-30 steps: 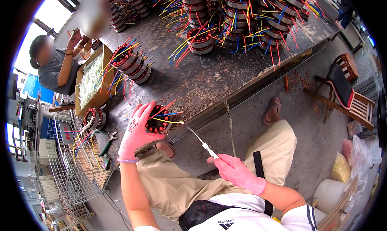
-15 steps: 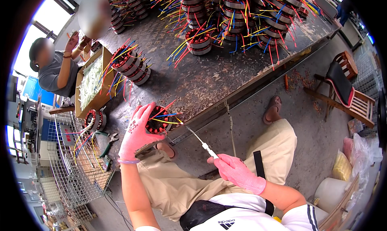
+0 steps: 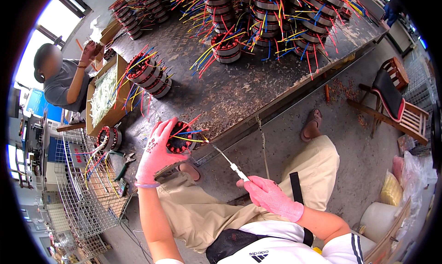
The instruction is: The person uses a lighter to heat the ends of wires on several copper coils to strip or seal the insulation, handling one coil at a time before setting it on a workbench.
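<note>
My left hand (image 3: 158, 156), in a pink glove, is closed around a motor stator (image 3: 180, 145) with red windings at the table's near edge. Red, yellow and blue wires stick out of the stator to the right. In my right hand (image 3: 271, 197), also pink-gloved, is a slim white-handled tool (image 3: 237, 168) with a thin pale shaft. The shaft points up and left, and its tip is close to the yellow wire's end; whether they touch I cannot tell. Left of my left hand lie another stator (image 3: 109, 139) and green-handled pliers (image 3: 124, 166).
Tall stacks of stators (image 3: 267, 20) with loose wires fill the table's far side. A shorter stack (image 3: 149, 75) leans beside a cardboard box (image 3: 120, 82) of white sleeves. A co-worker (image 3: 69, 77) is at the left. Wire baskets (image 3: 76, 190) stand below; a wooden chair (image 3: 391, 100) is at right.
My hands, the stator and the white-handled tool stay almost in place. At the far left, the co-worker's raised hands have shifted slightly.
</note>
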`<state>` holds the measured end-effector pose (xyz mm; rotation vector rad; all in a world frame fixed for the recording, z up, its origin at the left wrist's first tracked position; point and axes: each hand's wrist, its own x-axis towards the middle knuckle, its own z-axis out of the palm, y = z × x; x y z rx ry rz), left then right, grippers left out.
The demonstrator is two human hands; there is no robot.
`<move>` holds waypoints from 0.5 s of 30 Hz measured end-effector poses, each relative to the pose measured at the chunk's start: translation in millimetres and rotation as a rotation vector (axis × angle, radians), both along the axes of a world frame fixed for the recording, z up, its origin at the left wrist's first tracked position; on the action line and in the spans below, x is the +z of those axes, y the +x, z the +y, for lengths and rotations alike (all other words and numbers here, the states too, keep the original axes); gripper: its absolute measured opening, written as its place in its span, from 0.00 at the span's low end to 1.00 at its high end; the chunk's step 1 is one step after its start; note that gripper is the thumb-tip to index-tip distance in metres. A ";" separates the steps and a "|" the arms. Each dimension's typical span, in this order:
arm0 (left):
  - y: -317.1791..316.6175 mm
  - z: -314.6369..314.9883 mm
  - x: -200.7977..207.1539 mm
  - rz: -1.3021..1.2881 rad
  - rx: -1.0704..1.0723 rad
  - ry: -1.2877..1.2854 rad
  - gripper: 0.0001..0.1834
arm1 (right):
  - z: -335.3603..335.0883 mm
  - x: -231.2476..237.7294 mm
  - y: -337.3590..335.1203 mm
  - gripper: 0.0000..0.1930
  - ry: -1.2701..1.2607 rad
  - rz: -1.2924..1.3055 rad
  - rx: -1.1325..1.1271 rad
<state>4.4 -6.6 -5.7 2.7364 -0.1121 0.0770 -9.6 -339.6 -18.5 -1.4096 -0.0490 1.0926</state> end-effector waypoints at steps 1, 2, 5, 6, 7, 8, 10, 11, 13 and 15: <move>0.2 -0.2 0.2 -0.001 -0.005 0.002 0.55 | -0.3 -0.8 -0.3 0.16 0.005 -0.002 0.000; 0.4 -0.5 0.7 -0.003 -0.009 0.004 0.55 | -0.4 -1.2 -0.4 0.16 0.009 -0.004 0.000; 1.4 -1.8 1.9 -0.008 -0.022 0.003 0.54 | -0.7 0.7 0.6 0.16 -0.011 0.009 0.004; 1.5 -2.1 2.6 -0.010 -0.026 0.003 0.54 | -0.7 0.1 0.4 0.16 -0.009 0.006 0.003; 1.7 -2.6 3.3 -0.006 -0.022 0.001 0.54 | -0.6 -1.1 -0.1 0.16 -0.007 0.003 0.002; 1.9 -3.1 4.0 -0.001 -0.019 -0.002 0.54 | -0.5 -1.8 -0.4 0.16 -0.006 -0.001 0.001; 1.4 -3.8 4.7 0.002 -0.009 0.000 0.54 | -0.3 -1.7 -0.2 0.16 -0.008 -0.008 0.006; 0.7 -4.1 4.9 0.001 -0.004 0.005 0.54 | -0.2 -1.7 -0.1 0.16 -0.009 -0.011 0.008; 1.1 -4.3 4.4 -0.002 -0.007 0.008 0.54 | -0.3 -6.0 -1.6 0.17 0.000 -0.007 -0.016; 1.4 -3.0 3.1 -0.004 -0.018 0.007 0.54 | -0.3 -9.8 -2.6 0.17 0.007 0.005 -0.031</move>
